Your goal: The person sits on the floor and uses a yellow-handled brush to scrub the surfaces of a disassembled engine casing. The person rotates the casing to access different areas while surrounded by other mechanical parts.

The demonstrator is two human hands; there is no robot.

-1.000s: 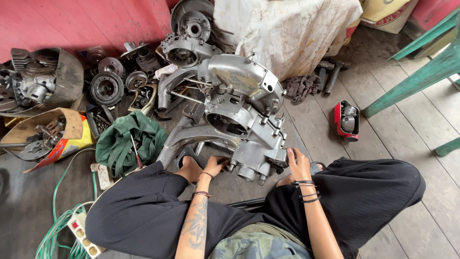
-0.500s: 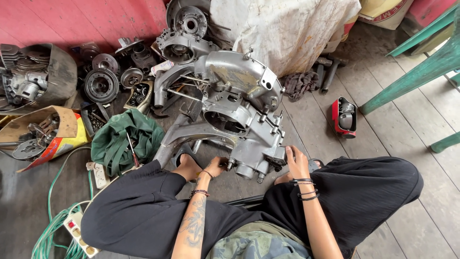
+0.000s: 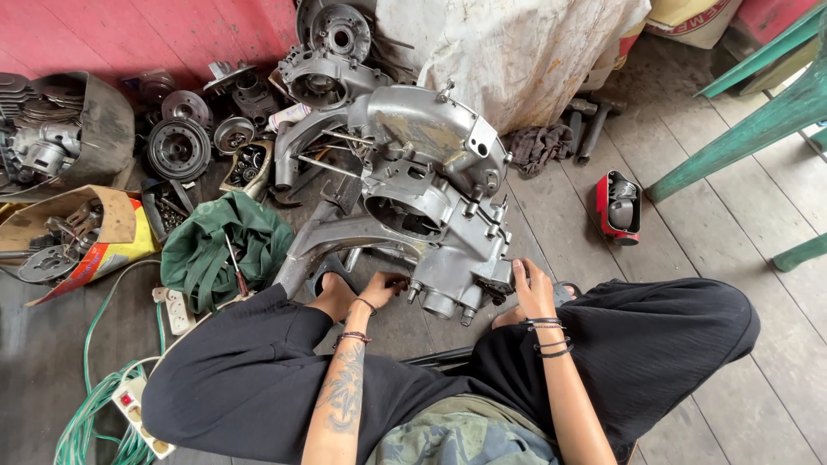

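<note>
Silver-grey cast metal fills the middle of the view: a large engine casing (image 3: 431, 198) lies on the dark plank floor (image 3: 732, 232) between the knees of a person sitting cross-legged in black trousers. The left hand (image 3: 383, 287) reaches to the lower left edge of the casing, fingers curled against it near a small stud; whether it pinches anything there cannot be told. The right hand (image 3: 530, 288) rests on the lower right corner of the casing, fingers bent around the edge and partly hidden behind it, so how tightly it closes cannot be told. Both wrists wear dark bracelets.

Just left of the casing lies a crumpled green cloth (image 3: 220, 245) with a screwdriver (image 3: 234, 263) on it. Farther left, a cardboard box (image 3: 73, 237) holds loose metal parts. Round engine parts (image 3: 177, 146) crowd the floor along the red wall (image 3: 129, 34). To the right, well apart from the casing, a small red case (image 3: 618, 207) sits open on the planks, near green chair legs (image 3: 741, 129). A green hose (image 3: 90, 413) coils at lower left beside a white power strip (image 3: 138, 413).
</note>
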